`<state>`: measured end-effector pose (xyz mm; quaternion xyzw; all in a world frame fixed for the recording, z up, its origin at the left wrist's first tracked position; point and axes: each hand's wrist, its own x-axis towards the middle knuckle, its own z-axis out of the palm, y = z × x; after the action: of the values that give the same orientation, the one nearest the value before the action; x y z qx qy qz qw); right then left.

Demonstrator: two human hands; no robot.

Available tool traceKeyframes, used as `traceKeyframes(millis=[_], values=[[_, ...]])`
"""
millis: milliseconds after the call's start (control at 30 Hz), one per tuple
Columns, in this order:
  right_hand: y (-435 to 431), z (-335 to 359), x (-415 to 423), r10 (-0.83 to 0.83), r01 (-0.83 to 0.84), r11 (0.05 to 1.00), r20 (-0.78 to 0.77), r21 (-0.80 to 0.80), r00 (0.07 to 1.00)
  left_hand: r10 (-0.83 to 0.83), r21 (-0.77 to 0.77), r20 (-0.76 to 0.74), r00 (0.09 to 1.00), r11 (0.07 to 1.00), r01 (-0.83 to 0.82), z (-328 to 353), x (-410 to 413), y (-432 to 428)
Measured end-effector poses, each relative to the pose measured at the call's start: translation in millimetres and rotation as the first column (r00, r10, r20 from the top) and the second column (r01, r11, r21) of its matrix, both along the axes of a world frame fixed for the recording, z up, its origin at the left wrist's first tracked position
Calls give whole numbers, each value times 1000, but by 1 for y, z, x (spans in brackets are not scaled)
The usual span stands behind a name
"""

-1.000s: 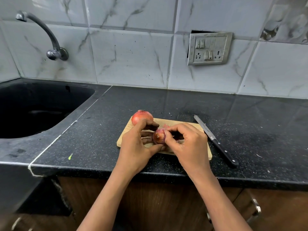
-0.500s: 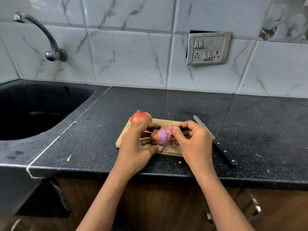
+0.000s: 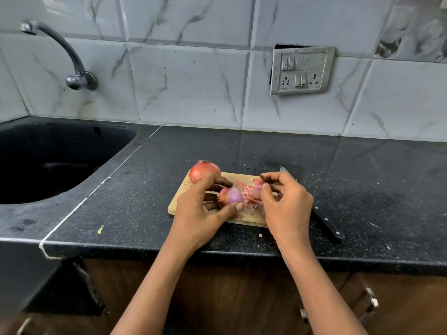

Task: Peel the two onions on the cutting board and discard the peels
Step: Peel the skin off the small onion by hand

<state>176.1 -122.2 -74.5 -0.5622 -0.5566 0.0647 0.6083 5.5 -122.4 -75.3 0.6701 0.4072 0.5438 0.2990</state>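
Half-peeled onion point(image 3: 229, 198) is over the cutting board point(image 3: 180, 201), with the left hand point(image 3: 200, 213) curled round it and purple flesh showing. Right hand point(image 3: 286, 204) pinches a strip of peel point(image 3: 251, 192), drawn rightward. Unpeeled second onion point(image 3: 204, 171) sits at the board's far left corner. Risks: peel probably tears short and scraps scatter onto the counter point(image 3: 145, 189). The slick onion may slip. Knife point(image 3: 326, 224) lies just beside the right hand, easy to knock. No readable writing or brands.

Peel point(image 3: 251, 192) now farther off the onion point(image 3: 231, 197), rightward
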Motion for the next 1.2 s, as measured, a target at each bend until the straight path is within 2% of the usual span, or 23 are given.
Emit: traceKeyframes(millis=[67,133,233,367,467,633,867,1033,1200], values=[[0,2,-1,0,-2,1000,88,18,996,-17,-25,28,999,1000,17,-1,-1,1],[0,3,-3,79,-86,995,136,46,988,-10,-18,28,1000,1000,10,-3,-3,3],[-4,4,-7,225,-236,971,159,49,961,-1,21,22,1000,1000,1,-6,-3,3],[-8,7,-12,294,-317,947,253,56,922,7,96,-1,1000,995,-7,-6,-1,2],[-8,5,-15,280,-320,944,329,75,902,17,124,-10,1000,992,-16,-6,-1,1],[-9,4,-15,217,-283,950,367,135,904,44,115,-19,999,993,-41,-4,-2,-1],[-10,3,-15,169,-250,944,336,214,926,35,85,-14,999,996,-34,-5,-2,0],[-6,1,-11,153,-211,962,297,172,943,24,64,-25,999,998,-22,-5,-3,0],[-5,2,-8,175,-189,978,142,89,974,-17,-1,14,1000,1000,17,-4,-3,1]])
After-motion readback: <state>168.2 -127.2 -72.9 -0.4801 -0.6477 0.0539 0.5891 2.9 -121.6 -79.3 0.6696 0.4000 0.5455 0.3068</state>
